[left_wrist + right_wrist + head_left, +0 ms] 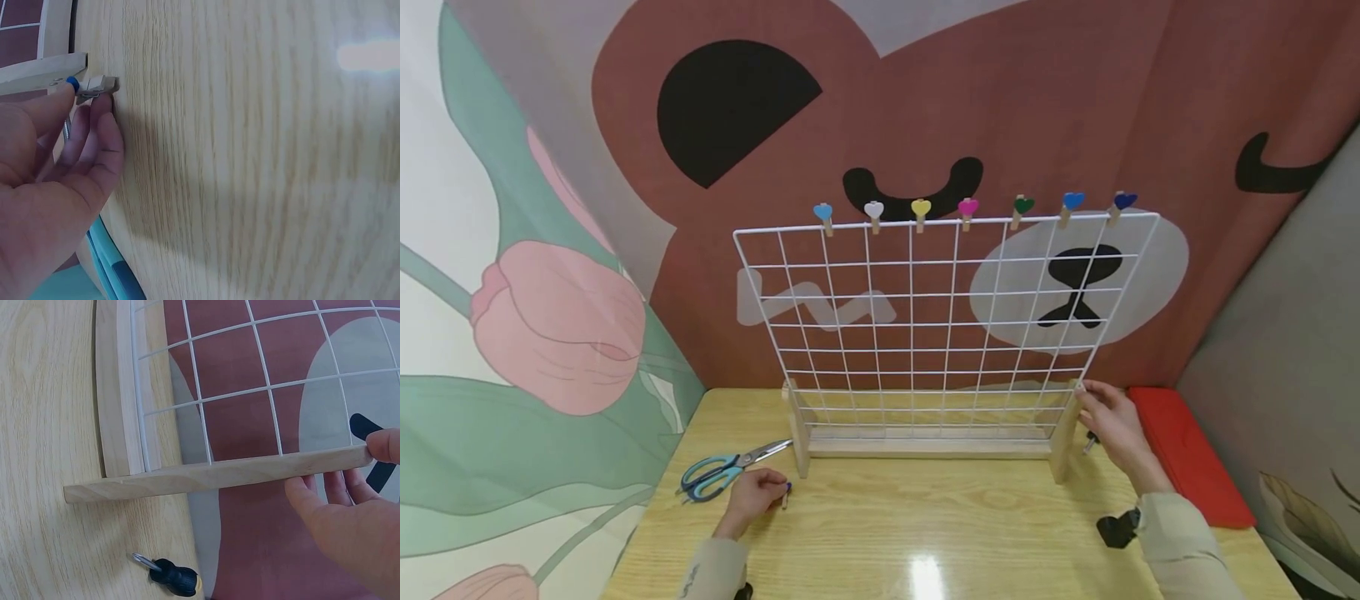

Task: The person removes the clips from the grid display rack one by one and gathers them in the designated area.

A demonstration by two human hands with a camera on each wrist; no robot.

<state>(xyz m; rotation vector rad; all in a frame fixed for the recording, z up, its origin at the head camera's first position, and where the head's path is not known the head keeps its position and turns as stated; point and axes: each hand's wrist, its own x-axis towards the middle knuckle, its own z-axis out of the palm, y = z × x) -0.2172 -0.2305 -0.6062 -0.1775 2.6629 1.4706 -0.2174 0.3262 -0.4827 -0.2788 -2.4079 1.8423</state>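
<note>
The white wire grid panel (940,325) is sitting upright in its wooden stand (925,446), center of the head view. Seven little wooden clothespins with colored heart tops (967,208) are clipped along its top edge.

I'm guessing the whole thing is pretty light and a bit top-heavy. The wire looks stiff but thin, so I'd say grabbing the wooden uprights is the safer bet.

The right hand (1112,425) is doing just that, pinching the top of the right upright (212,475) between thumb and fingers. The left hand (752,492), lower left, is pinching a small blue-tipped clothespin (94,86) against the tabletop (925,533), right by the stand's left foot.

Teal-handled scissors (715,473) are lying just beside that hand. A stubby black screwdriver (172,575) is lying near the right foot, and a red case (1187,458) is at the right.
</note>
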